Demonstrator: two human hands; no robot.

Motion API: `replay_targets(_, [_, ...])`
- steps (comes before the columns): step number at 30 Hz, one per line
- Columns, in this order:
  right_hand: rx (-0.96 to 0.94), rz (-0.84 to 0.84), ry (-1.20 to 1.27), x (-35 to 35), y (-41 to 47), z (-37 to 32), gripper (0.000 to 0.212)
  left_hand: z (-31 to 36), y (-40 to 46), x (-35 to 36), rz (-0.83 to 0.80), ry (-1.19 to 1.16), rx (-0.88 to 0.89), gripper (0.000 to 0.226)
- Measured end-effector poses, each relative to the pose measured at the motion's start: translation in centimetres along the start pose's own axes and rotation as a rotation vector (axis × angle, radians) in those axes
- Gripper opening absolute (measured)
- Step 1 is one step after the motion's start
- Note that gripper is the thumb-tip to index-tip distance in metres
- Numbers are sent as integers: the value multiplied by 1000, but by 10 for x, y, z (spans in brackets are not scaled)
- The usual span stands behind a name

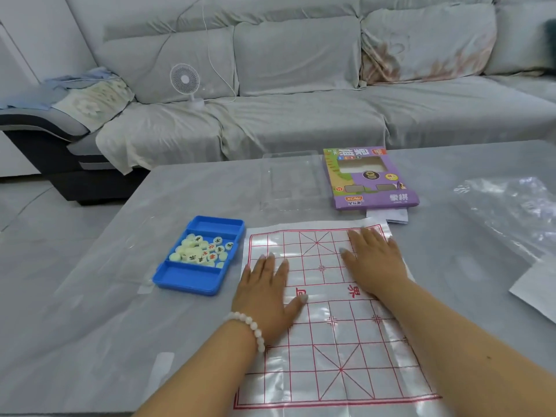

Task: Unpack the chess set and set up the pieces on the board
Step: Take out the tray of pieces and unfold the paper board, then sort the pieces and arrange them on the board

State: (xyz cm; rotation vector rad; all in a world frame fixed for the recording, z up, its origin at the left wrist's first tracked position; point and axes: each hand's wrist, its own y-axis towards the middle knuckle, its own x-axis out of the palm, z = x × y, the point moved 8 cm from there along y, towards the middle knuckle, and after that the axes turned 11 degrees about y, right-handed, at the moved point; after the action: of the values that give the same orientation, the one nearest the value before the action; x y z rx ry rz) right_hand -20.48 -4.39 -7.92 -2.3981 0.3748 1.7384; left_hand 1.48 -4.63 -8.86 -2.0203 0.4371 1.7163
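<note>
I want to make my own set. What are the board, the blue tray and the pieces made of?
The board looks like a thin, glossy plastic sheet: it shines, wrinkles, and lies flat under both hands. The blue tray seems to be hard molded plastic, smooth with rounded corners. The pieces look like pale, slightly see-through plastic discs, though I can't be sure from here.

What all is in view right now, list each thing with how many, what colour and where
Board sheet: one, white with red grid, flat on table, near centre.
Tray: one, blue, left of the board sheet.
Pieces: a heap, pale with red or black marks, tray's middle compartment.
Box: one, purple, beyond the board sheet.
Clear insert: one, transparent, left of the box.
Plastic wrap: one, clear, table's right.
Fan: one, white, on sofa.
Sofa: one, grey, behind table.
Table: one, grey.
Left hand: flat on board sheet.
Right hand: flat on board sheet.
</note>
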Motion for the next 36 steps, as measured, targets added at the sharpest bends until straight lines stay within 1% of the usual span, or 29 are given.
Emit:
replay_targets(4, [60, -49, 7, -6, 4, 32, 66, -1, 1, 1, -6, 23, 2, 80])
replay_targets(10, [85, -46, -9, -5, 0, 35, 72, -2, 1, -1, 8, 17, 3, 83])
replay_targets(12, [99, 5, 43, -9, -4, 36, 70, -2, 1, -1, 12, 16, 4, 88])
replay_targets(13, [137, 68, 97, -16, -5, 40, 68, -1, 1, -2, 10, 17, 5, 91])
replay_targets(15, [223, 214, 181, -32, -5, 53, 59, 0, 1, -1, 4, 20, 5, 92])
replay_targets(16, [249, 239, 201, -37, -3, 58, 52, 0, 1, -1, 0, 22, 6, 90])
replay_targets(18, [285, 201, 248, -39, 3, 66, 43, -1, 1, 0, -9, 26, 5, 87])
replay_targets(20, [293, 137, 269, -40, 7, 69, 47, -1, 1, 1, -18, 26, 4, 88])
replay_targets(22, [271, 75, 212, -41, 10, 69, 51, -1, 1, 1, -21, 25, 5, 90])
replay_targets(25, [261, 21, 115, -43, 12, 72, 49, 0, 0, 0, -24, 27, 3, 90])
replay_targets(28, [275, 42, 66, -49, 12, 81, 48, 0, 0, 0, -23, 24, 1, 91])
replay_targets(31, [261, 92, 101, -54, 16, 90, 40, 0, 1, -1, -22, 24, 7, 95])
replay_targets(33, [218, 141, 90, -55, 21, 93, 37, 0, 0, -1, -22, 21, 6, 96])
replay_targets(36, [278, 251, 148, -70, 18, 96, 30, 0, 1, -1, -22, 26, 4, 92])
